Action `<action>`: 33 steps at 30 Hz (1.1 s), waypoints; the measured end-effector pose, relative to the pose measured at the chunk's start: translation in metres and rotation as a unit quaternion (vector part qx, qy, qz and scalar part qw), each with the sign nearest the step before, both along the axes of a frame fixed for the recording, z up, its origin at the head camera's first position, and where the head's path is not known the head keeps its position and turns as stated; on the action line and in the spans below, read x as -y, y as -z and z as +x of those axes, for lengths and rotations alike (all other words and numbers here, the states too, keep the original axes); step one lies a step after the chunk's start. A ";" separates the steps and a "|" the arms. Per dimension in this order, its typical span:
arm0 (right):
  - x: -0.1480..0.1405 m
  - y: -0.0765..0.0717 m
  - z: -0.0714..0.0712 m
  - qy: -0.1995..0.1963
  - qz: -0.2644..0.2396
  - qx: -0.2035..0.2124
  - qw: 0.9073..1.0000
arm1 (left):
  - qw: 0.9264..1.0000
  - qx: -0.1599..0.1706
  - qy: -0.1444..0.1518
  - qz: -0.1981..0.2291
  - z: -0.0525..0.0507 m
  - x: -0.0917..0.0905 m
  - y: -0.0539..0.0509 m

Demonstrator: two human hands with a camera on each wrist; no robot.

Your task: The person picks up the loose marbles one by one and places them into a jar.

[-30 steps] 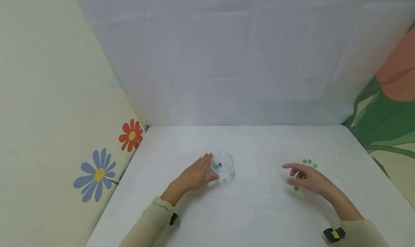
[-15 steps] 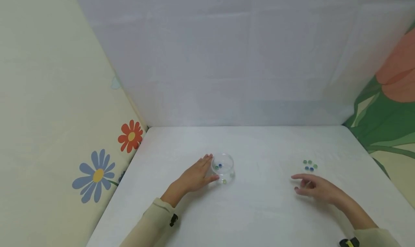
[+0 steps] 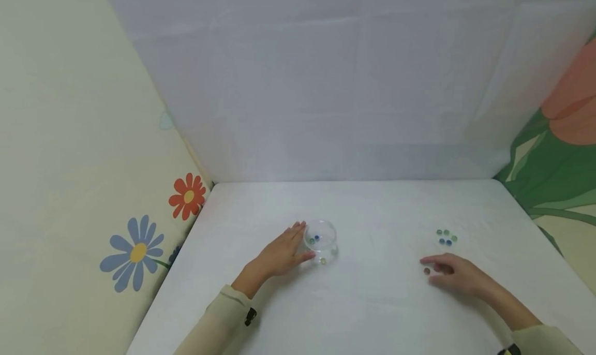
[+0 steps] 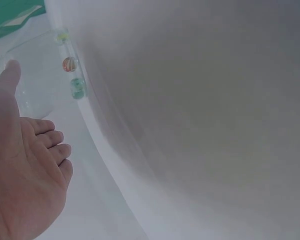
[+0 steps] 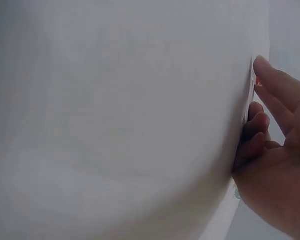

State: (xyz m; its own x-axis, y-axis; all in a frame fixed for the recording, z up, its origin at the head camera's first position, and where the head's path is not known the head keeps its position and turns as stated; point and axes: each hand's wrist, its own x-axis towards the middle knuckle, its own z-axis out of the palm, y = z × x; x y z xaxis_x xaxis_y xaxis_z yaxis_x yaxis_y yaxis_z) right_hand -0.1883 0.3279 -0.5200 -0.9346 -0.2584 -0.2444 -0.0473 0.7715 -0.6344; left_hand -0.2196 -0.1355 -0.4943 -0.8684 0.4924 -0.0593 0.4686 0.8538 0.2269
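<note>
In the head view a clear round container point(image 3: 320, 236) stands near the table's middle. Several marbles point(image 4: 70, 64) show through its wall, one orange, others greenish. My left hand point(image 3: 279, 252) rests against its left side, fingers straight, thumb point(image 4: 10, 77) at the front. Over on the right, my right hand point(image 3: 458, 275) lies low on the table. Its index finger and thumb stand either side of a reddish-brown marble point(image 3: 427, 271), and in the head view a small gap seems to separate them from it. Its other fingers point(image 5: 255, 130) are bent under the palm.
Beyond my right hand lies a small group of green and blue marbles point(image 3: 446, 237). White cloth covers the table point(image 3: 372, 293), and a white sheet point(image 3: 354, 86) hangs behind. Flower-patterned walls point(image 3: 139, 251) border both sides.
My right hand has moved back toward me and to the right, lowering beside the brown marble and uncovering the blue marbles. The left hand and container have stayed put.
</note>
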 end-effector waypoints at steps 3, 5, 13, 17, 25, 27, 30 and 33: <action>0.001 0.000 0.001 0.003 0.007 -0.004 1.000 | 1.000 -0.004 0.000 -0.004 0.000 0.000 -0.002; 0.002 0.000 0.002 0.003 0.007 -0.011 1.000 | 1.000 -0.003 0.000 -0.002 0.001 0.000 -0.003; 0.004 0.001 0.005 0.013 0.007 -0.021 1.000 | 1.000 0.001 -0.002 0.002 0.003 0.000 -0.002; 0.005 0.002 0.006 0.018 0.014 -0.029 0.999 | 1.000 0.001 0.000 -0.001 0.003 0.000 -0.002; 0.007 0.001 0.007 0.026 0.022 -0.036 0.999 | 1.000 0.003 0.003 -0.004 0.003 -0.001 -0.005; 0.008 0.000 0.007 0.025 0.020 -0.034 0.999 | 1.000 0.005 0.003 -0.004 0.003 -0.001 -0.006; 0.008 -0.002 0.006 0.031 0.017 -0.027 0.999 | 1.000 0.009 0.002 -0.004 0.004 -0.001 -0.007; 0.006 -0.003 0.004 0.037 0.016 -0.027 0.999 | 1.000 0.010 0.001 -0.006 0.004 -0.002 -0.007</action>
State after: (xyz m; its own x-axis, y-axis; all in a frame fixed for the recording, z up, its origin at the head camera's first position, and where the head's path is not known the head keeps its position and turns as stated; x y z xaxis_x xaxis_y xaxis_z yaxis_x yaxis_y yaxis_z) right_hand -0.1841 0.3219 -0.5168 -0.9631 -0.1806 -0.1995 -0.0232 0.7944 -0.6070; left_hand -0.2155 -0.1335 -0.4872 -0.8660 0.4933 -0.0822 0.4660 0.8555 0.2257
